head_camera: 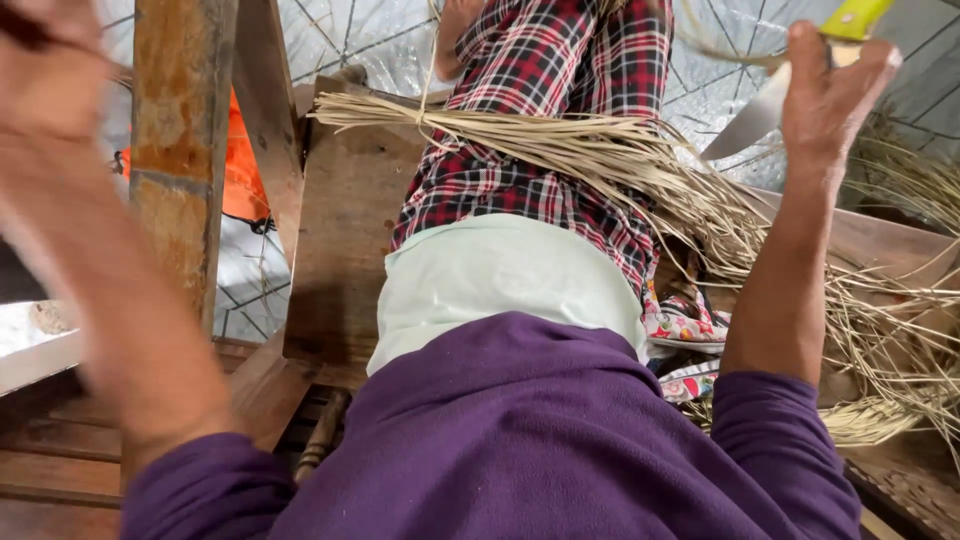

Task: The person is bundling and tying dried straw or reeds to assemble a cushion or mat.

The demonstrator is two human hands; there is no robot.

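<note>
1. Yellow-handled knife [800, 75] sits in the right hand [825, 95], at the upper right of the frame. The fingers are clenched round the handle, and the pale blade slants down and left from the fist.

2. Blurred at the upper left, the left hand [45, 75] is raised. Whether it is clenched or released cannot be told, and nothing can be made out in it.

3. Below the knife, a bundle of straw [560, 150] lies across the lap, over the plaid cloth [540, 110]. A thin tie cinches it near its left end; to the right the stalks fan out loose toward the right edge of the frame.

4. By the look of it, the straw is light and dry. Single stalks would be springy but brittle, apt to snap or slip out. The firmest hold seems to be at the tied end, where the stalks are packed tight; the loose end would splay under a grip.

5. Further out, purple sleeves [760, 440] cover both forearms, and a pale green hem shows above the purple.

6. A rusty post [180, 150] stands at the upper left, with orange cloth [245, 170] behind it.

7. Wooden boards [340, 230] lie under the straw, and patterned cloth [685, 325] shows at centre right.
</note>
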